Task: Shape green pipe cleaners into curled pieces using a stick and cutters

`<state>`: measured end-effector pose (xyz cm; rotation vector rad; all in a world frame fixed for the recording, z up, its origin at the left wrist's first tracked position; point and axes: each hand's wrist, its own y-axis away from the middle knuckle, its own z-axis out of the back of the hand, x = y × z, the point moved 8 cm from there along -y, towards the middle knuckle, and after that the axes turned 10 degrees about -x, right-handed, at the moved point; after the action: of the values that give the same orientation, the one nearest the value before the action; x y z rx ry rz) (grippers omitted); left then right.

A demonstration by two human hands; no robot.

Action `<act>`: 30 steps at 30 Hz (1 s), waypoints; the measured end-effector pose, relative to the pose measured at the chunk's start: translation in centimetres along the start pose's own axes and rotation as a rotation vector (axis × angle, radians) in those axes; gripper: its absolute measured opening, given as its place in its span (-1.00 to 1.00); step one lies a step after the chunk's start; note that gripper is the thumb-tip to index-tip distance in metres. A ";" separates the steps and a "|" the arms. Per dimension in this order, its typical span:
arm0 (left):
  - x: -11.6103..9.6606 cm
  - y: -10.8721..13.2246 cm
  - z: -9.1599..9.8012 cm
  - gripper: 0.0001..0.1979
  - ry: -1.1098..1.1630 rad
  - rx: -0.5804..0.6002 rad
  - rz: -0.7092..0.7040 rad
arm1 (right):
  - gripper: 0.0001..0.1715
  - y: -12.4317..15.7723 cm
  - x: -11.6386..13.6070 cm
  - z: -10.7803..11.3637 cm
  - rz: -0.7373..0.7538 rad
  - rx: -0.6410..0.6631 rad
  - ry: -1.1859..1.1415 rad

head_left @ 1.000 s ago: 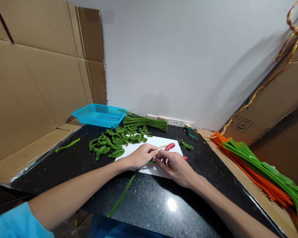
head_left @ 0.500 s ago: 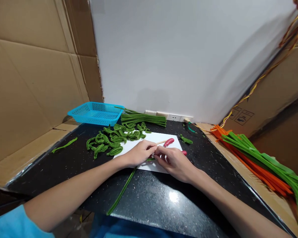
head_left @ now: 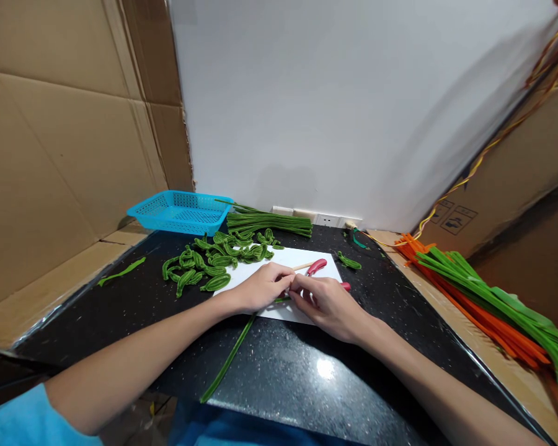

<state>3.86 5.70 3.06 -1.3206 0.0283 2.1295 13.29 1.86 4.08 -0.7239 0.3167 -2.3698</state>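
My left hand (head_left: 266, 287) and my right hand (head_left: 324, 302) meet fingertip to fingertip over a white sheet (head_left: 283, 313). Both are closed on a dark green pipe cleaner (head_left: 230, 359), whose long tail runs from under the left hand toward the table's front edge. A short stretch of it shows between the hands; the pinched end is hidden by my fingers. Just beyond the right hand lie red-handled pliers or cutters (head_left: 317, 267), partly covered, beside a thin pale wooden stick (head_left: 301, 267). Several leaf-shaped pieces of looped green pipe cleaner (head_left: 216, 282) lie to the left.
A blue basket (head_left: 181, 224) stands at the back left, near a bundle of green pipe cleaners (head_left: 270, 223). One leaf piece (head_left: 349, 261) lies right of the sheet. Green and orange strips (head_left: 488, 303) lie along the right edge. Cardboard walls (head_left: 74, 124) flank the black table (head_left: 134, 328).
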 end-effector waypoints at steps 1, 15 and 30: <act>0.0 0.0 0.0 -0.69 0.000 0.004 0.000 | -0.84 0.0 0.1 0.0 0.005 0.004 0.003; 0.0 0.1 -0.1 -0.70 -0.021 0.025 0.009 | -0.84 0.0 0.2 0.0 0.022 0.009 0.012; 0.1 0.1 -0.2 -0.72 -0.048 0.038 -0.028 | -0.86 0.0 0.3 -0.1 0.042 0.020 0.043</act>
<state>3.94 5.58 2.90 -1.2405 0.0293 2.1261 12.99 1.65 4.14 -0.6516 0.3233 -2.3481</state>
